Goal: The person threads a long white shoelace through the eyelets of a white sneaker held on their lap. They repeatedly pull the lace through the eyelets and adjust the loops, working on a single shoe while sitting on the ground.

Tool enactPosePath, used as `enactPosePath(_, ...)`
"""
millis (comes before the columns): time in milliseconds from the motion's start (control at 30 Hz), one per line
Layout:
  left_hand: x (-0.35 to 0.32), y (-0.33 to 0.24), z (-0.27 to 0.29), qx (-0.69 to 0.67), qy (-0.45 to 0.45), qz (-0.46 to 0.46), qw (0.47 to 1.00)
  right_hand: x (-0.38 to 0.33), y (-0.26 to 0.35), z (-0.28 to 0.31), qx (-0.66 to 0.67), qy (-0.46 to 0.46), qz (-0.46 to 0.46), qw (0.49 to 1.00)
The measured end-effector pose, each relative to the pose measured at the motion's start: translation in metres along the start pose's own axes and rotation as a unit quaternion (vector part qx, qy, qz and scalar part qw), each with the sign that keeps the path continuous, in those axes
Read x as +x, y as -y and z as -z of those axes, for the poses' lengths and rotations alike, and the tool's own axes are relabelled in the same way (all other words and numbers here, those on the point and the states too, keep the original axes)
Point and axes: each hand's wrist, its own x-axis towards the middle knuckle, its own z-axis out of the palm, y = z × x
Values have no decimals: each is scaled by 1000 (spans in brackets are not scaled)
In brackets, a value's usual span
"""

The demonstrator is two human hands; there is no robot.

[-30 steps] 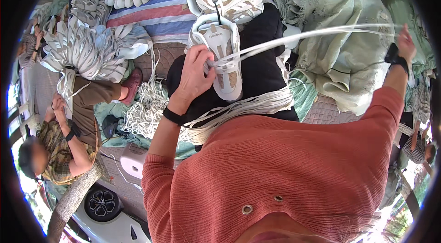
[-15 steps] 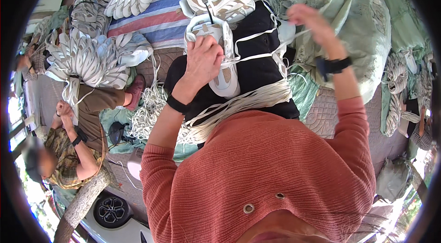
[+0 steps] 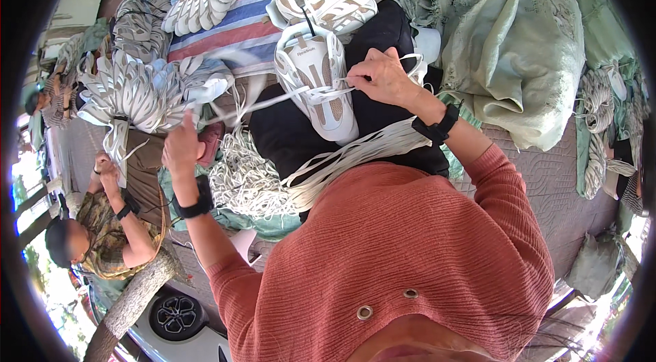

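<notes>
Shoe (image 3: 312,64) just beside right fingers (image 3: 357,72)

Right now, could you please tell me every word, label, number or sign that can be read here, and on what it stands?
Shoe tongue: one short line of small dark lettering, which I won't copy out.
Car wheel: any mark at its hub is too small to read.
Pale sack, striped sheet: no readable text.

White shoe (image 3: 313,75): smooth toe. Lace (image 3: 290,95): flat cloth. Sweater (image 3: 389,239): bumpy knit cloth. Rings (image 3: 358,313): shiny metal. Far right sack (image 3: 506,41): wrinkly woven plastic. Near left tree trunk (image 3: 137,307): rough bark.
</notes>
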Motion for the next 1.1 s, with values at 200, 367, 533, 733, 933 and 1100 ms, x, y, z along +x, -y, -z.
enactPosePath(200,-57,-110,-57,-20,-134,-428,894,2,3,-8,21,8,-3,1000)
enactPosePath(367,-58,-180,-126,-7,-21,-559,829,5,6,-17,45,26,-43,998)
enactPosePath(533,-43,-186,-134,-3,51,-592,804,11,9,-30,18,-1,-60,998)
enactPosePath(733,-32,-182,-134,-62,170,-591,786,24,4,-10,-106,142,5,984)
enactPosePath(933,-30,-178,-137,-76,176,-598,779,47,3,12,-165,21,145,975)
enactPosePath(1100,-20,-177,-113,-1,47,-673,738,54,0,20,-118,65,204,970)
